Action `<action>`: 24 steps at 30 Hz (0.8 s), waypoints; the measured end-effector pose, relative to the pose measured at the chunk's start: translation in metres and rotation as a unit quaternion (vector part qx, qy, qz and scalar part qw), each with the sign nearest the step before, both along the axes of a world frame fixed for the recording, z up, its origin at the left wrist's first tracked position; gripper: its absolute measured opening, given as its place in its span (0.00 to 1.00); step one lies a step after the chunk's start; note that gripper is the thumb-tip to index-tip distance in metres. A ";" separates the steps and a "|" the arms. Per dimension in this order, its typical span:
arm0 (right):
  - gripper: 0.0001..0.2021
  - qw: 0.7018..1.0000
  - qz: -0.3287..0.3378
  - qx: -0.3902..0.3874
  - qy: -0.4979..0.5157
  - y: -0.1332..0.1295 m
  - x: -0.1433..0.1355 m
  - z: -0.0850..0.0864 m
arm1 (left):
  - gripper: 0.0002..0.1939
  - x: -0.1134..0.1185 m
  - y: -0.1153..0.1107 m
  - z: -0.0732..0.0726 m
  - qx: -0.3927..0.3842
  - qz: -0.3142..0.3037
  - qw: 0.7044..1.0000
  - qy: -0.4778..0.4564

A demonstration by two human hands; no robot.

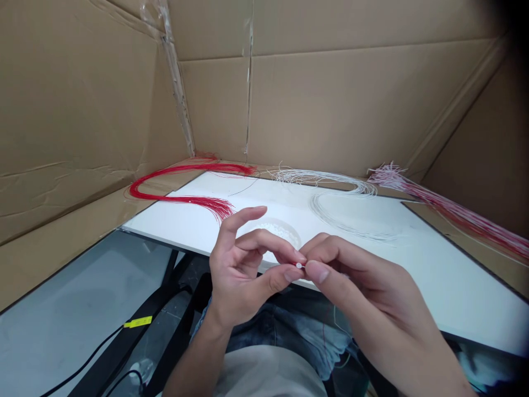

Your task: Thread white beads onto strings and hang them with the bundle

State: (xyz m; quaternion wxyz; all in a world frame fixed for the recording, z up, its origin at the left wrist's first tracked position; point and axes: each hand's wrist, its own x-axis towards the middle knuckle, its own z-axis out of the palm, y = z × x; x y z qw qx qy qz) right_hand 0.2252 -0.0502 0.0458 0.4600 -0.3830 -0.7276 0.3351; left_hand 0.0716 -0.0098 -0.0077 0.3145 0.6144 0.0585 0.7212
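My left hand (248,270) pinches a tiny white piece (298,266) between thumb and index finger; its other fingers are raised. A trace of red shows at the piece's edge. My right hand (367,292) is closed in a pinch right beside it, the fingertips of both hands meeting. A thin wire appears to be in the right pinch, mostly hidden by the fingers. Thin strands hang below the hands over the lap. Behind the hands, a round dish of small white pieces (276,225) is partly covered by the left fingers.
A curved bundle of red wires (144,187) lies at the table's left. Coiled white wires (330,179) lie at the back of the white table (433,275). A red and white wire bundle (467,212) lies at right. Cardboard walls (330,99) surround the table.
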 end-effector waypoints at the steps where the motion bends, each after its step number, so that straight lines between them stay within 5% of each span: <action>1: 0.16 1.000 -0.001 -0.003 0.002 0.000 0.000 -0.001 | 0.31 0.000 0.000 0.000 0.000 0.006 1.000 0.002; 24: 0.15 1.000 0.010 -0.017 0.015 -0.001 0.003 -0.001 | 0.31 0.003 -0.003 0.002 -0.033 -0.044 0.998 -0.035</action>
